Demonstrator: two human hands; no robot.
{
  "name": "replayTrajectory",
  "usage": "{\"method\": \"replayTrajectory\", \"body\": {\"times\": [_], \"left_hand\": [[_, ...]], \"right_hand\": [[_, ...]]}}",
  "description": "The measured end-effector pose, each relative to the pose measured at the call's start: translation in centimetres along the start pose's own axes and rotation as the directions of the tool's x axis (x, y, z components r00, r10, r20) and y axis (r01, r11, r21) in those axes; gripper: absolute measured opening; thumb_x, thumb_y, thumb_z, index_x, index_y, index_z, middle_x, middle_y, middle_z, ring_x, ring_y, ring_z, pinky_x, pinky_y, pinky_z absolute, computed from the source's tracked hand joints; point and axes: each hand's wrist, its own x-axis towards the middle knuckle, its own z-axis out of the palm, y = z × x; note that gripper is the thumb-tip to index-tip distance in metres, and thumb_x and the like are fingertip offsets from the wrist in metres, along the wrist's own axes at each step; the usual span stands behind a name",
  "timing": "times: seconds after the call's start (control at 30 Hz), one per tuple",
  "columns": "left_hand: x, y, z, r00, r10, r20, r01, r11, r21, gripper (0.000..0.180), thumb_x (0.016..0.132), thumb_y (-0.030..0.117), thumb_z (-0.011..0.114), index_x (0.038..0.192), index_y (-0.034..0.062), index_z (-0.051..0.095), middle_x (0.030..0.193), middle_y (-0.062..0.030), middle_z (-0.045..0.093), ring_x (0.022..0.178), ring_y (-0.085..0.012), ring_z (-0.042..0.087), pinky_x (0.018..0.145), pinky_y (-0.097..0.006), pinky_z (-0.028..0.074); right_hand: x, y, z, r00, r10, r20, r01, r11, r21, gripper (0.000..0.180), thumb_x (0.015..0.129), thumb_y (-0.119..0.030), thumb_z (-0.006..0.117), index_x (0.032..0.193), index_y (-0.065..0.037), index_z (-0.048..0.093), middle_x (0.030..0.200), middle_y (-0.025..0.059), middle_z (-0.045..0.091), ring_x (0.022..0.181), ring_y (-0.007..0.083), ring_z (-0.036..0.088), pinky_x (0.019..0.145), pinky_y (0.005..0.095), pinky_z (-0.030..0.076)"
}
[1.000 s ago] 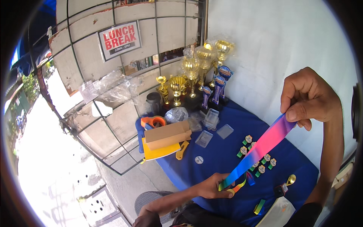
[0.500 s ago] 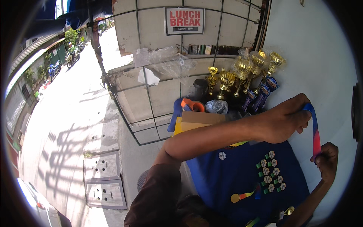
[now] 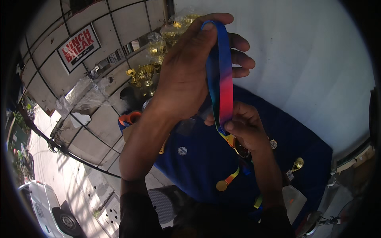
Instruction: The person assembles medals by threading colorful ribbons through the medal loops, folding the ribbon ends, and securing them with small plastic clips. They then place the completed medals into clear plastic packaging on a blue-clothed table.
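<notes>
Over thumb of L grip [image 3: 186, 71], fingers apart: ribbon [image 3: 226, 85], btm pinched in R grip [image 3: 249, 131]

My left hand [image 3: 188, 73] blocks part of the trophies [image 3: 157, 49]. Right hand [image 3: 251, 133] hides the ribbon's [image 3: 226, 93] lower end, partly covers the dark medal [image 3: 240, 149]. White car [image 3: 43, 202] cut off at left rim. Disc [image 3: 182, 150] print too small.
</notes>
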Motion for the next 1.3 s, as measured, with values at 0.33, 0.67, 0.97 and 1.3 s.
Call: {"method": "replayTrajectory", "body": {"times": [0.33, 0.67, 0.97, 1.3], "left_hand": [[3.8, -3.4, -1.6, 0.925, 0.046, 0.377, 0.085, 0.943, -0.323, 0.046, 0.113, 0.023, 0.028, 0.152, 0.0004, 0.038, 0.130, -0.0145, 0.056, 0.120, -0.0279, 0.059, 0.116, -0.059, 0.043], [3.4, -3.5, 0.7, 0.965, -0.123, 0.230, 0.212, 0.884, -0.417, 0.053, 0.115, 0.042, 0.025, 0.140, 0.0026, 0.051, 0.094, -0.0033, 0.052, 0.082, -0.0186, 0.050, 0.079, -0.040, 0.050], [2.0, -2.6, 1.1, 0.965, -0.131, 0.226, 0.209, 0.905, -0.370, 0.067, 0.110, 0.062, 0.024, 0.120, 0.0061, 0.060, 0.081, -0.0014, 0.045, 0.068, -0.0143, 0.038, 0.063, -0.030, 0.035], [0.2, -1.6, 1.1, 0.999, 0.042, 0.005, -0.035, 0.884, -0.467, 0.051, 0.112, 0.052, 0.031, 0.108, 0.0070, 0.054, 0.078, -0.0004, 0.041, 0.066, -0.0147, 0.036, 0.065, -0.033, 0.035]], "right_hand": [[-2.7, -0.8, -1.6, 0.996, -0.086, -0.026, 0.090, 0.968, 0.233, 0.007, 0.094, 0.005, 0.065, 0.101, 0.006, 0.066, 0.100, 0.0164, 0.073, 0.090, 0.0232, 0.074, 0.080, 0.0357, 0.061], [-4.1, -1.2, -1.2, 0.997, -0.045, -0.058, 0.058, 0.964, 0.258, 0.009, 0.095, -0.001, 0.071, 0.098, 0.003, 0.063, 0.096, 0.0128, 0.072, 0.083, 0.0172, 0.073, 0.072, 0.0313, 0.061], [-4.1, -1.9, 0.6, 0.975, -0.111, -0.193, 0.124, 0.991, 0.057, 0.027, 0.101, -0.006, 0.067, 0.126, 0.001, 0.057, 0.087, 0.0061, 0.066, 0.075, 0.0079, 0.066, 0.060, 0.0246, 0.057], [-4.1, -2.7, 1.0, 0.986, -0.110, -0.127, 0.078, 0.969, -0.234, 0.038, 0.103, 0.001, 0.057, 0.141, 0.003, 0.053, 0.084, 0.0055, 0.067, 0.075, 0.0061, 0.063, 0.066, 0.0240, 0.049]]}}
